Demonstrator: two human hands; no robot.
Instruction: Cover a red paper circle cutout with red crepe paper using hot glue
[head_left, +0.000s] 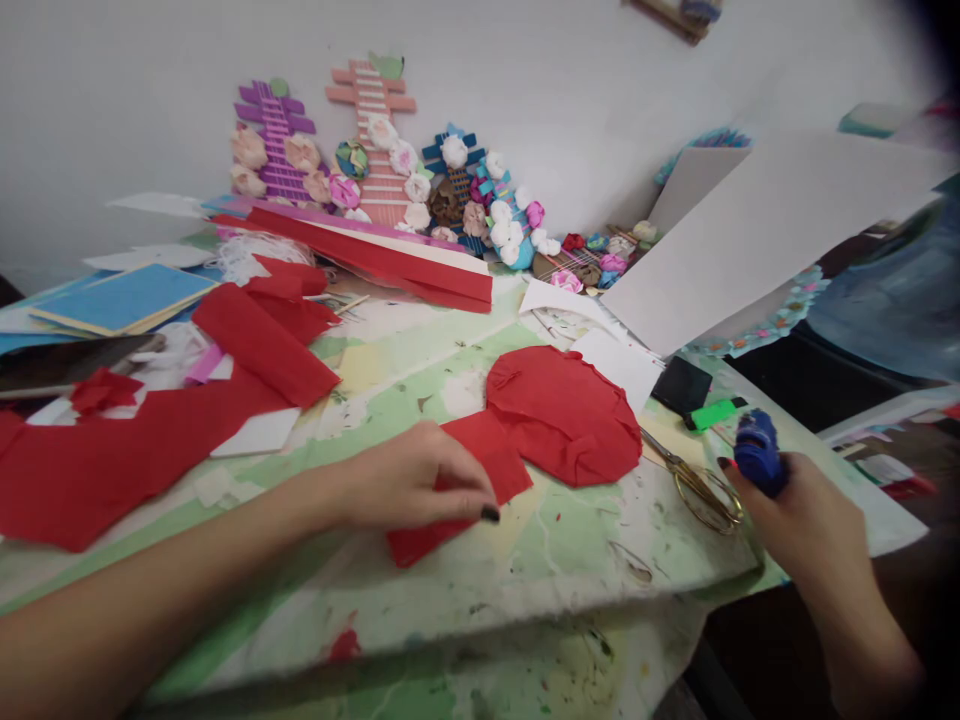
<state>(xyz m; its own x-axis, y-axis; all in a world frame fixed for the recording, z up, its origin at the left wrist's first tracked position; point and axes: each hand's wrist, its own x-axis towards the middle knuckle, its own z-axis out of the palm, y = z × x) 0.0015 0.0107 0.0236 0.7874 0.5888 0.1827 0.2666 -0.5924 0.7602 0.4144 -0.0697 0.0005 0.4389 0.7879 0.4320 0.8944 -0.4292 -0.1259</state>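
My left hand [420, 480] rests on a small red crepe paper piece [480, 455] near the table's front edge, fingers curled and pinching its edge. A round red crepe paper disc [566, 410] lies just right of it, touching the small piece. My right hand [795, 510] is at the table's right edge, wrapped around a blue glue gun [759, 455]. Gold-handled scissors [697, 485] lie on the table between the disc and my right hand.
Large red crepe sheets [150, 440] cover the left of the paint-stained table [570, 560]. Craft-stick decorations with paper flowers [375, 160] stand against the wall. A white card sheet [750, 230] leans at right. A black box [681, 385] and green item [712, 413] lie near it.
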